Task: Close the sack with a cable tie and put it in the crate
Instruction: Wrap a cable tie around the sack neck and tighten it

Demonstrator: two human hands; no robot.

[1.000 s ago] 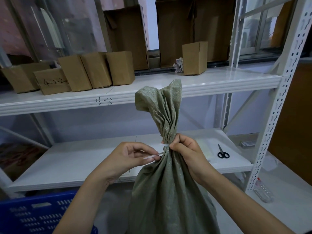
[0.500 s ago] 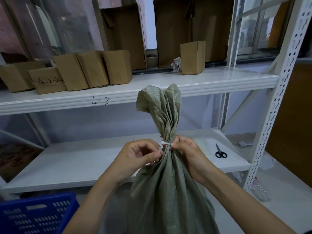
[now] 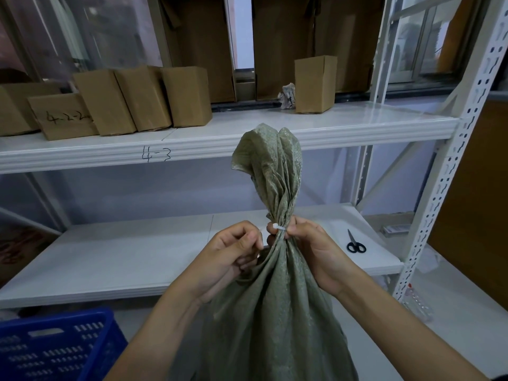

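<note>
A grey-green woven sack stands upright in front of me, its neck gathered and twisted. A white cable tie circles the neck. My right hand pinches the neck just beside the tie. My left hand is closed at the left of the neck, fingers curled; the tie's tail is hidden inside it. A blue plastic crate sits at the bottom left, apart from the sack.
White metal shelving stands behind the sack. Black scissors lie on the lower shelf at the right. Several cardboard boxes line the upper shelf. A perforated upright post rises at the right.
My left hand has closed over the tie's tail, which showed a second ago, and shifted close to the neck. The sack's top now sits lower in view.
</note>
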